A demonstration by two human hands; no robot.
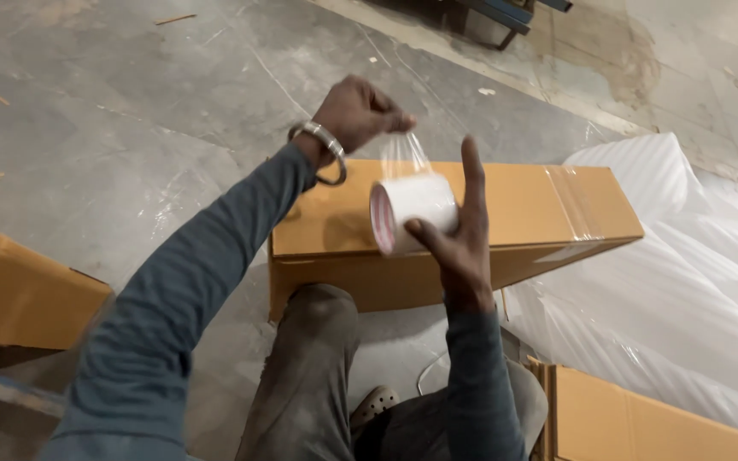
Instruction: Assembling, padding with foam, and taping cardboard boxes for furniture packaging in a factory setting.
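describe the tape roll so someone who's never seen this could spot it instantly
Start at the long brown cardboard box lying on the grey concrete floor, centre frame. Just in front of it, the right hand holds up a white roll of clear packing tape, its free end pinched by the left hand. It is the only round, white thing among flat brown cartons.

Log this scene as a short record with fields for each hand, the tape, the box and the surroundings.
left hand: pinching the tape's free end, pulled up from the roll
right hand: holding the tape roll, forefinger raised
tape roll: clear tape, white core
long cardboard box: on the floor beyond the hands, taped across near its right end
surroundings: foam sheet at right, concrete floor
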